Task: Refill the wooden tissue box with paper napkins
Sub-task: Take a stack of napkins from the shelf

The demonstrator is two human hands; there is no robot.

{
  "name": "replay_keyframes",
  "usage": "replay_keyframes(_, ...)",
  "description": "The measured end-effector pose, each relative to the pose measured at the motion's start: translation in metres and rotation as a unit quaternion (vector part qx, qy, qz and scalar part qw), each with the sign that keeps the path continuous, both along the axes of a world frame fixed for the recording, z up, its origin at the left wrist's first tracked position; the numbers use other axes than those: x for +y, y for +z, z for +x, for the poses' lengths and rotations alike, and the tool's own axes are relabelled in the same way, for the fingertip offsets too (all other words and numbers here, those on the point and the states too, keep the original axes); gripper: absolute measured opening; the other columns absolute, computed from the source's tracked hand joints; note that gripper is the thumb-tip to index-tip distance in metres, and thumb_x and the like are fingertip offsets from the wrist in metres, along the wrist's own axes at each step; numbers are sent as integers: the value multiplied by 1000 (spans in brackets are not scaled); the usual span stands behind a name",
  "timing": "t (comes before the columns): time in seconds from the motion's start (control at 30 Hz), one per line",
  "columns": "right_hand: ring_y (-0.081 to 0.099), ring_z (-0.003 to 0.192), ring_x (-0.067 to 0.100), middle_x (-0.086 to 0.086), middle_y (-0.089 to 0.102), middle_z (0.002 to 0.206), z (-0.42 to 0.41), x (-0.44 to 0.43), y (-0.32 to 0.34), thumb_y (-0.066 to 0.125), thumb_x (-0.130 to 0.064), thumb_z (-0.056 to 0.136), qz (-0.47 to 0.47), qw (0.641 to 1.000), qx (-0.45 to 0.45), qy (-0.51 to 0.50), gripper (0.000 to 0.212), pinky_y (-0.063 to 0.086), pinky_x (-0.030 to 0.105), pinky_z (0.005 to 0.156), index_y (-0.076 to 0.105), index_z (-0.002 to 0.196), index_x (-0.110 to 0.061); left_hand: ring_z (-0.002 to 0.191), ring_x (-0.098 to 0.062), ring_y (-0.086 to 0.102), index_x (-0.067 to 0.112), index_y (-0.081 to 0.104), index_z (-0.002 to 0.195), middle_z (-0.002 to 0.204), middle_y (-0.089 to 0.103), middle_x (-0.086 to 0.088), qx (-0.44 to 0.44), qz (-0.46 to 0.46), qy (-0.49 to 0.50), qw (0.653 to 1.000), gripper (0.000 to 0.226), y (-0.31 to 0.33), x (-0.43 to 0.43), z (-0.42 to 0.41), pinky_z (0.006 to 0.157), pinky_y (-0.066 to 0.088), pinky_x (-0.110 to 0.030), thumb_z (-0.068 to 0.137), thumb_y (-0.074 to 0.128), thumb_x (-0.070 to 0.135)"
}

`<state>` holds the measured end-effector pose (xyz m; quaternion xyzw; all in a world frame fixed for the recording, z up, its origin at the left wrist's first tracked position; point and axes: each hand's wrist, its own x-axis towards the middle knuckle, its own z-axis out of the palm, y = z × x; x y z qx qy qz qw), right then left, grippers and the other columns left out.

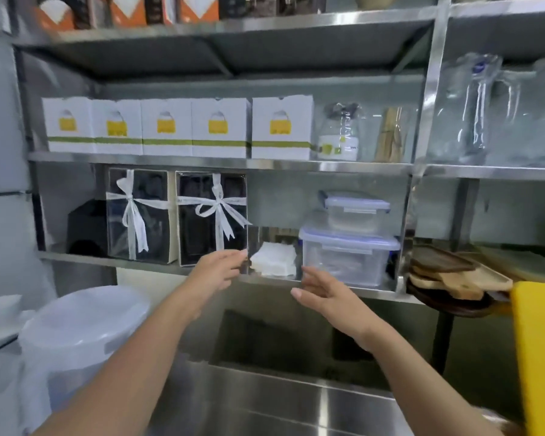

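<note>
A stack of white paper napkins point(274, 259) lies on the lowest steel shelf point(158, 266), between a black gift box and a clear plastic container. My left hand point(219, 268) is raised just left of the stack, fingers apart, fingertips close to its left edge, holding nothing. Lower and to the right, my right hand point(320, 289) is spread open in front of the shelf edge, also empty. No wooden tissue box can be made out in this view.
Two black gift boxes point(210, 215) tied with white ribbon stand left of the napkins. Stacked clear lidded containers point(348, 253) sit to the right, wooden boards point(447, 275) beyond them. A steel sink point(265, 401) lies below, a white tub point(82, 322) at left, a yellow board point(538, 357) at right.
</note>
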<state>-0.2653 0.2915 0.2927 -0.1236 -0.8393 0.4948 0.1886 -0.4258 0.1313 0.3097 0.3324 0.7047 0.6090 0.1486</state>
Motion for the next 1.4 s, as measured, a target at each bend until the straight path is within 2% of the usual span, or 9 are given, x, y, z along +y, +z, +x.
replay_keyframes(0.23, 31, 138, 24, 1, 28, 154, -106, 40, -17, 54, -49, 88, -140, 988, 45, -43, 70, 27, 42, 112, 22, 146, -27, 106, -17, 52, 22, 55, 117, 123, 56, -1, -61, 65, 38, 995, 36, -13, 63, -75, 97, 38, -36, 88, 53, 43)
replay_keyframes(0.47, 21, 142, 30, 2, 13, 159, -165, 70, -32, 40, -55, 91, -108, 989, -20, -98, 68, 23, 49, 113, 12, 147, -28, 134, -19, 33, 28, 45, 134, 149, 37, 3, -34, -7, 26, 999, 62, -35, 118, -105, 110, 19, -42, 84, 41, 64)
replay_keyframes(0.6, 25, 141, 29, 4, 16, 158, -175, 81, -36, 40, -53, 92, -133, 986, -30, -96, 70, 26, 46, 115, 15, 148, -20, 140, -20, 22, 29, 31, 141, 154, 24, 1, -44, -85, 6, 995, 67, -45, 140, -108, 111, 16, -42, 86, 34, 67)
replay_keyframes(0.73, 37, 134, 28, 6, 33, 151, -172, 78, -43, 44, -46, 94, -124, 986, -8, -115, 59, 33, 43, 108, 29, 143, -16, 128, -21, 40, 22, 48, 132, 143, 44, 0, -8, -76, 46, 996, 54, -59, 142, -106, 105, 30, -38, 89, 43, 54)
replay_keyframes(0.87, 57, 98, 25, 10, 59, 115, -169, 72, -50, 62, -31, 88, -235, 946, 80, -210, 35, 49, 38, 90, 55, 116, -11, 115, -26, 51, 13, 63, 107, 124, 59, -7, -138, 19, 120, 983, 34, -63, 135, -96, 98, 40, -43, 87, 56, 39)
replay_keyframes(0.97, 59, 78, 23, 9, 59, 95, -171, 68, -51, 73, -18, 80, -340, 899, 121, -249, 21, 55, 33, 71, 56, 90, -13, 109, -28, 54, 7, 61, 104, 117, 60, -10, -195, 63, 147, 968, 31, -61, 135, -90, 93, 47, -47, 85, 62, 31)
replay_keyframes(1.17, 60, 77, 27, 12, 60, 104, -152, 69, -54, 72, 3, 75, -499, 834, 91, -218, 40, 55, 31, 56, 54, 107, -11, 97, -27, 60, 8, 58, 99, 104, 64, -12, -322, 113, 138, 930, 24, -71, 130, -78, 72, 52, -41, 84, 62, 26)
replay_keyframes(1.3, 66, 88, 31, 17, 63, 101, -126, 67, -57, 71, 4, 75, -561, 813, 45, -147, 39, 56, 29, 57, 55, 108, -9, 106, -34, 52, 4, 46, 118, 115, 56, -18, -496, 90, 75, 861, 74, -91, 113, -69, 90, 42, -58, 71, 60, 60)
replay_keyframes(1.4, 66, 99, 32, 20, 67, 107, -103, 61, -66, 68, 6, 75, -576, 814, 1, -67, 30, 53, 28, 64, 59, 102, -2, 98, -41, 63, 8, 65, 111, 106, 69, -21, -533, 126, -75, 833, 69, -107, 103, -53, 88, 49, -55, 68, 61, 61)
